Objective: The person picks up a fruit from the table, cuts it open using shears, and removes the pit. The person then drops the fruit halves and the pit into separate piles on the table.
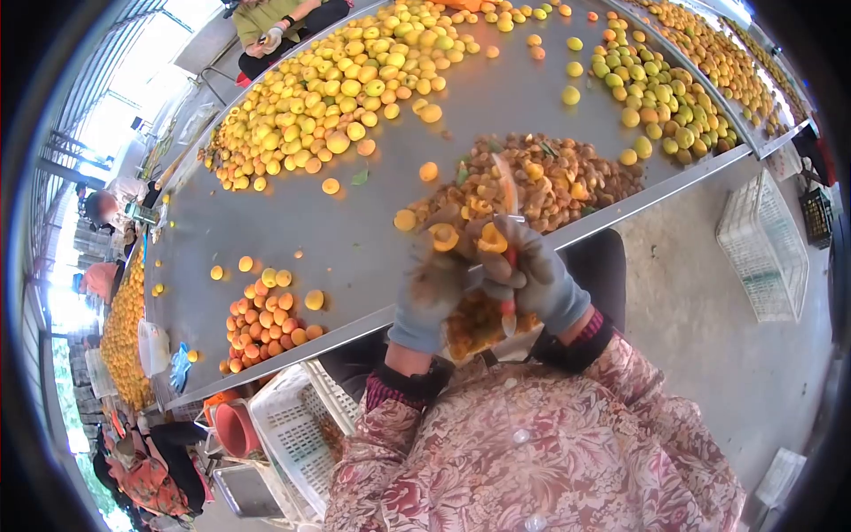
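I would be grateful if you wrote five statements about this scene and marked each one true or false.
1. The right hand grips a knife. True.
2. The left hand holds a whole, uncut fruit. False: it holds a cut fruit.
3. The orange fruit pile is larger than the yellow fruit pile. False: the yellow fruit pile is far larger.
4. A blue item lies on the metal table. True.
5. The white crate at the picture's right stands on the metal table. False: it is on the floor.
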### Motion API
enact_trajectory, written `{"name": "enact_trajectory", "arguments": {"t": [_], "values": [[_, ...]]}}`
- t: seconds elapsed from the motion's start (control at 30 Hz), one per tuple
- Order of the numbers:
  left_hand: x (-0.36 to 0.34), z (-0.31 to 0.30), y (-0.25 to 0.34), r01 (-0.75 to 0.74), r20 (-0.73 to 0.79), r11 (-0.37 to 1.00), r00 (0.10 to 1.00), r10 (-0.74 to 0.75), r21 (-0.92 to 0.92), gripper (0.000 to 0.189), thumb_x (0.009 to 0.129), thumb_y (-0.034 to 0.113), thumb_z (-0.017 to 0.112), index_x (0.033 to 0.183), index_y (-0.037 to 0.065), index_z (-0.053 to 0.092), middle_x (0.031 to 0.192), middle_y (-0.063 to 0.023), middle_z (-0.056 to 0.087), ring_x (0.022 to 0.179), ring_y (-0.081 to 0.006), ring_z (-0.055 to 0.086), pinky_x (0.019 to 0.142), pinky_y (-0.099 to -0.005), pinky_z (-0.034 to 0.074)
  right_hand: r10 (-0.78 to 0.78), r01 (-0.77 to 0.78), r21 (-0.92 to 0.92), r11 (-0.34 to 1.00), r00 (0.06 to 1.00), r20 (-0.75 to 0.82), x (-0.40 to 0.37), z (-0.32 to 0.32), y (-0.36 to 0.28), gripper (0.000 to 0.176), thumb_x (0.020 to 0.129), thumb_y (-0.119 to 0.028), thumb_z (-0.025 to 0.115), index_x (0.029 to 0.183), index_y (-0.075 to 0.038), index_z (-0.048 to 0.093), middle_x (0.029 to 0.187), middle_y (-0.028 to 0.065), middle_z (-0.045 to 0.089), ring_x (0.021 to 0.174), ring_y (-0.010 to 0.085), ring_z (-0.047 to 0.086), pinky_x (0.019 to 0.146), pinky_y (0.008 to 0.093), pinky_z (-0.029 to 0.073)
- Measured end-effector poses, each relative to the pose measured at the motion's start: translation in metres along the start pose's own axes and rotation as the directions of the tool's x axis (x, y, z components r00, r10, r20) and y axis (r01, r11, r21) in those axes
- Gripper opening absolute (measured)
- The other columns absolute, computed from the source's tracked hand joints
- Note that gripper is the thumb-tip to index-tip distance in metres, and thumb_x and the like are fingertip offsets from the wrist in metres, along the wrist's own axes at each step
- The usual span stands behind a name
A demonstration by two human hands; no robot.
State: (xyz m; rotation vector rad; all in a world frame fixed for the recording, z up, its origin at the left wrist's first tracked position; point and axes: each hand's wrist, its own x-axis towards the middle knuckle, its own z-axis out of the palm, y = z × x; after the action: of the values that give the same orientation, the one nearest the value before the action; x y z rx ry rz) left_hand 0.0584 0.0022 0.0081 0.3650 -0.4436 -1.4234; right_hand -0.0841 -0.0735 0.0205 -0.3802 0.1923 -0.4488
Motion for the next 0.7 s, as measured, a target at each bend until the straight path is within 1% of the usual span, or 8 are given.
{"name": "enact_trajectory", "arguments": {"t": [0.07,0.17,0.27,0.33,0.37,0.43,0.67,0.7], "values": [[-0.002,-0.008,0.003,0.017,-0.028,0.999,0.999,-0.016,0.035,0.046,0.094,0.034,0.044,0.13,0.006,0.042,0.117,-0.0115,0.055,0.109,-0.0275,0.052,0.096,-0.0479,0.04,0.003,-0.006,-0.134,0.991,1.0,-0.021,-0.009,0.002,-0.005,0.04,0.091,-0.04,0.052,0.106,-0.003,0.058,0.059,0.0004,0.047,0.041,0.0064,0.035,0.039,0.0213,0.031],[-0.005,-0.018,0.006,0.032,0.016,0.977,0.999,-0.029,-0.212,0.045,0.094,0.032,0.045,0.129,0.003,0.043,0.112,-0.0108,0.057,0.107,-0.0265,0.053,0.095,-0.0473,0.041,0.014,-0.064,-0.427,0.902,0.993,-0.118,-0.021,-0.016,-0.004,0.036,0.089,-0.036,0.058,0.103,-0.003,0.06,0.06,-0.0004,0.05,0.043,0.006,0.042,0.036,0.0211,0.033],[-0.009,-0.019,0.006,-0.003,-0.094,1.0,0.996,0.006,0.028,0.045,0.096,0.037,0.04,0.121,0.001,0.049,0.095,-0.0063,0.055,0.089,-0.0204,0.049,0.09,-0.0403,0.039,0.041,-0.18,-0.602,0.778,0.97,-0.238,-0.04,-0.031,-0.003,0.023,0.086,-0.022,0.064,0.1,-0.003,0.062,0.066,-0.0029,0.055,0.049,0.0037,0.048,0.039,0.0203,0.036],[-0.007,-0.014,0.004,0.019,-0.103,0.999,0.995,-0.016,0.028,0.044,0.096,0.038,0.04,0.117,0.0,0.051,0.088,-0.0048,0.053,0.079,-0.0187,0.045,0.08,-0.0371,0.04,-0.19,-0.193,-0.818,0.541,0.92,-0.342,-0.047,-0.038,0.001,0.02,0.086,-0.018,0.063,0.099,-0.003,0.063,0.07,-0.0043,0.057,0.053,0.0014,0.048,0.045,0.0175,0.037],[-0.006,-0.015,0.004,0.021,-0.1,0.999,0.995,-0.018,0.029,0.044,0.096,0.038,0.04,0.117,0.0,0.051,0.088,-0.0048,0.053,0.079,-0.0187,0.045,0.08,-0.0371,0.04,-0.193,-0.191,-0.819,0.541,0.92,-0.342,-0.048,-0.037,-0.001,0.02,0.086,-0.018,0.063,0.099,-0.003,0.063,0.07,-0.0043,0.057,0.053,0.0014,0.048,0.045,0.0175,0.037],[-0.005,-0.019,0.004,0.055,-0.104,0.998,0.993,-0.057,-0.024,0.038,0.096,0.037,0.041,0.105,0.003,0.056,0.087,-0.0052,0.055,0.073,-0.016,0.043,0.071,-0.0339,0.038,-0.264,-0.066,-0.674,0.736,0.889,-0.375,-0.049,-0.032,-0.002,0.018,0.084,-0.014,0.063,0.099,-0.003,0.062,0.073,-0.0052,0.058,0.056,0.0004,0.047,0.05,0.0163,0.039],[0.018,-0.038,0.003,0.024,-0.264,0.999,0.964,-0.013,0.038,0.032,0.095,0.036,0.046,0.081,0.008,0.056,0.078,-0.0052,0.058,0.059,-0.011,0.04,0.059,-0.03,0.035,-0.044,-0.282,-0.728,0.626,0.918,-0.393,-0.052,-0.043,0.002,0.022,0.079,-0.01,0.064,0.099,-0.002,0.059,0.072,-0.0029,0.057,0.056,0.0044,0.048,0.052,0.0197,0.041],[0.02,-0.048,0.004,0.03,-0.302,0.987,0.953,0.02,0.158,0.03,0.094,0.034,0.048,0.084,0.008,0.057,0.075,-0.004,0.057,0.056,-0.0101,0.04,0.055,-0.0285,0.035,-0.047,-0.282,-0.735,0.616,0.919,-0.391,-0.054,-0.051,0.005,0.023,0.079,-0.01,0.064,0.099,-0.001,0.058,0.072,-0.0021,0.057,0.056,0.0055,0.049,0.052,0.0202,0.042]]}}
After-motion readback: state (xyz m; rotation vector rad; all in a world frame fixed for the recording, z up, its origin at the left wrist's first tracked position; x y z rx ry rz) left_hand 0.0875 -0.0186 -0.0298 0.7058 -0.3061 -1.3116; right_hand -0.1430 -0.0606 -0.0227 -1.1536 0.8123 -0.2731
